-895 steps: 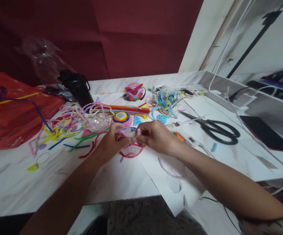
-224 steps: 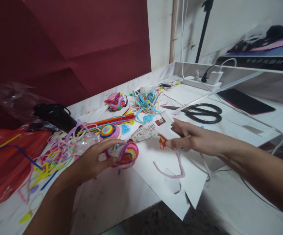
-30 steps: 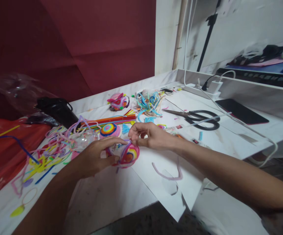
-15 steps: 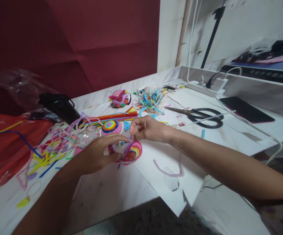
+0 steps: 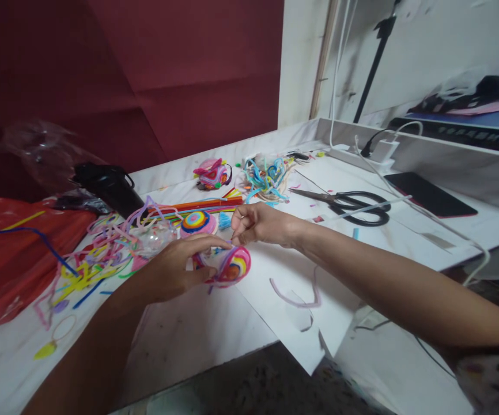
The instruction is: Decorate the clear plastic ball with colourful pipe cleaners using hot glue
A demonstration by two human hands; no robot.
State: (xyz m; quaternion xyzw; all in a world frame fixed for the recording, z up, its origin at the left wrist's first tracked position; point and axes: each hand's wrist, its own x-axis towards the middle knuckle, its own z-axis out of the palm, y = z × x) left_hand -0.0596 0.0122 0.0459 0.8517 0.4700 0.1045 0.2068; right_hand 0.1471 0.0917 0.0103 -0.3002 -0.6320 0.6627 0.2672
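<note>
My left hand [image 5: 180, 265] is closed round a rounded craft piece [image 5: 237, 266] covered in rings of pink, yellow and blue fuzzy strip, with a pale part between thumb and fingers. My right hand [image 5: 258, 225] is closed in a pinch at the piece's upper edge, where a purple strip shows; what the fingertips hold is too small to tell. Just behind my hands lies a ringed dome [image 5: 197, 223] in yellow, orange, blue and pink. Beside it is a small light-blue piece [image 5: 225, 221].
Black-handled scissors [image 5: 364, 208] and a dark phone [image 5: 431, 195] lie on the right. Pipe cleaners [image 5: 87, 271] are tangled on the left, near a red bag [image 5: 20, 271]. A decorated pink piece [image 5: 212, 174] and blue strands [image 5: 267, 176] sit behind. White paper [image 5: 290, 323] overhangs the front edge.
My hands keep nearly the same hold on the craft piece. The whole view has shifted slightly; the things on the table lie as before.
</note>
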